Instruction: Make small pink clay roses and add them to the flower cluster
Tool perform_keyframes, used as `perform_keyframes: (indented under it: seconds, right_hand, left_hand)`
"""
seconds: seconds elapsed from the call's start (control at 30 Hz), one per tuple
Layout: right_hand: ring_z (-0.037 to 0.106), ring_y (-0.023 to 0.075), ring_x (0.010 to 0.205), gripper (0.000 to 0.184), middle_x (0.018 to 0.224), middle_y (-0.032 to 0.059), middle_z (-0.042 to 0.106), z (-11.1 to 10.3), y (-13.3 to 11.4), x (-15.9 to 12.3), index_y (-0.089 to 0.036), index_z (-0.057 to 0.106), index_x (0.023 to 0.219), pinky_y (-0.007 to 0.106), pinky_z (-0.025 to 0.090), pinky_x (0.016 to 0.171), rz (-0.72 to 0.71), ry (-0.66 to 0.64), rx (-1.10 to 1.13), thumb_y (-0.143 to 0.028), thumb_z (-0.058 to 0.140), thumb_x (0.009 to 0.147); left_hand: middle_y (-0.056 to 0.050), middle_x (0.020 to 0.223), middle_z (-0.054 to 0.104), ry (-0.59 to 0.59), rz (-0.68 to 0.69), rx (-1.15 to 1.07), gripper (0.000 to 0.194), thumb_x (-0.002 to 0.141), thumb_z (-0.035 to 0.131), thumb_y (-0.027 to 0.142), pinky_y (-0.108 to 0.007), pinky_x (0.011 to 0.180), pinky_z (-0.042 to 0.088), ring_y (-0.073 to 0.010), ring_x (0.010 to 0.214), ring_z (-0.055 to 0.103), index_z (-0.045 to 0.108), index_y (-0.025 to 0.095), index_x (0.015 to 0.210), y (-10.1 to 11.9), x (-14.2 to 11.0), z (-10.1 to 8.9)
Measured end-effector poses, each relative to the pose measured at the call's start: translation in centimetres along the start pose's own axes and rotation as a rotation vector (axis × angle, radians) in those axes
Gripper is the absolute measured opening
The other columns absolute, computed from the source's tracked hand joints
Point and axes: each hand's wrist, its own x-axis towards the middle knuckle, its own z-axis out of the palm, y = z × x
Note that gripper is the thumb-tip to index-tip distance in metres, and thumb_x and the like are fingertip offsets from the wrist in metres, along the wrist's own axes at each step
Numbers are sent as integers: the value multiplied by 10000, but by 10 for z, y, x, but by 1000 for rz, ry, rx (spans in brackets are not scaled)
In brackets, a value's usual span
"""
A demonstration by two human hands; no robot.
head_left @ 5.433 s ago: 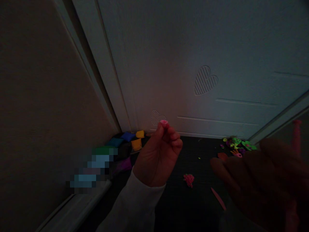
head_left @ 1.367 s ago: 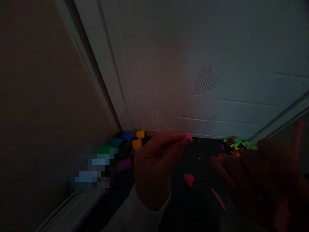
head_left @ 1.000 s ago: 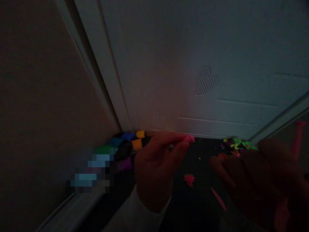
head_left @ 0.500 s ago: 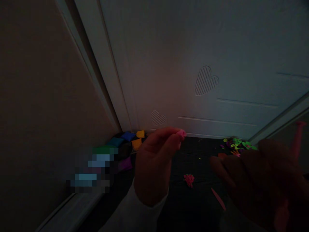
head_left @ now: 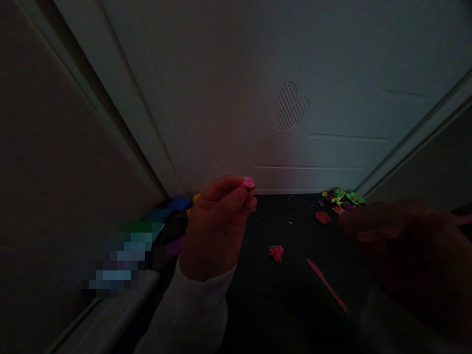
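Between the thumb and fingertips of my left hand (head_left: pixel 217 226) is a small pink clay rose (head_left: pixel 249 183), its swirled top facing up. On the right, my right hand (head_left: pixel 413 260) is dark and blurred, its fingers curled. A pink modelling tool (head_left: pixel 463 220) sticks out past that hand at the right edge; most of it is hidden by the hand. Below and between the hands, a cluster of pink clay pieces (head_left: pixel 276 253) lies on the dark surface. A second slim pink modelling tool (head_left: pixel 328 285) rests to the right of it.
Coloured clay packets, among them a blue one (head_left: pixel 179 204), lie along the left side. Green, yellow and purple clay shapes (head_left: pixel 341 197) are heaped at the back right, near a reddish-orange piece (head_left: pixel 322 217). A white panel with hearts (head_left: pixel 291 106) rises behind.
The view has shifted, so things sit further left and higher. My left hand has turned the rose's top into view. My right hand has rotated, and its tool now points sideways, not up.
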Motion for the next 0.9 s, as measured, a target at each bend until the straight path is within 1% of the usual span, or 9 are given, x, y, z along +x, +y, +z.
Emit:
perform_keyframes:
  seconds: [0.07,0.17,0.27,0.33,0.47,0.6,0.67,0.8,0.9]
  right_hand:
    - [473,132,634,297,635,6,489,-12,17,-9,-206,508,644,260,355,549,114,36,-408,-391,333,796]
    - [422,104,482,313,533,-6,470,-28,64,-20,-191,497,614,244,288,463,332,-273,-869,-427,366,771]
    - [484,133,517,324,601,43,549,-46,122,-29,-191,549,641,258,294,479,543,-448,-1119,-452,389,748]
    - [510,155,558,318,659,72,570,-58,152,-34,-185,558,675,265,303,489,618,-446,-1189,-445,391,747]
    - [520,149,592,322,658,58,572,-75,175,-39,-183,546,686,251,319,508,636,-460,-1161,-459,389,740]
    - [507,140,583,325,656,44,563,-76,169,-36,-184,538,726,242,320,502,640,-451,-1148,-487,422,703]
    - [501,133,609,327,701,36,556,-64,160,-33,-194,537,768,240,329,517,599,-426,-1110,-486,398,718]
    - [483,123,669,291,758,19,520,-20,142,-25,-199,514,898,247,371,592,261,-253,-657,-421,428,731]
    - [481,122,693,287,801,19,501,16,139,-24,-209,514,944,263,390,625,181,-301,-372,-356,507,697]
  left_hand:
    - [24,709,570,-25,-4,-7,82,642,573,177,-194,555,412,-81,646,515,599,225,703,0,-1,0]
    - [30,712,567,-57,-6,-51,87,663,556,183,-177,566,418,-65,649,513,594,218,732,-2,-3,1]
    - [32,710,564,-85,-63,-79,91,663,556,180,-175,584,427,-60,656,516,586,210,744,-10,-4,2]
    - [30,696,560,-83,-114,-94,91,659,554,147,-168,593,429,-53,654,516,584,183,738,-19,-5,0]
    - [10,707,577,-78,-310,-84,93,647,558,108,-159,571,424,-55,642,524,579,148,729,-47,-10,-19]
    - [-4,715,589,37,-492,-96,94,641,562,85,-163,595,427,-65,669,538,577,130,723,-85,-24,-54]
    - [-9,707,590,90,-578,-137,93,636,565,80,-172,576,428,-69,644,539,574,127,716,-103,-31,-69]
    - [1,675,583,141,-697,-245,104,647,564,91,-193,580,431,-76,635,541,566,142,737,-123,-39,-82]
    - [14,690,588,153,-690,-289,97,654,563,102,-202,595,429,-80,660,545,565,149,740,-126,-40,-84]
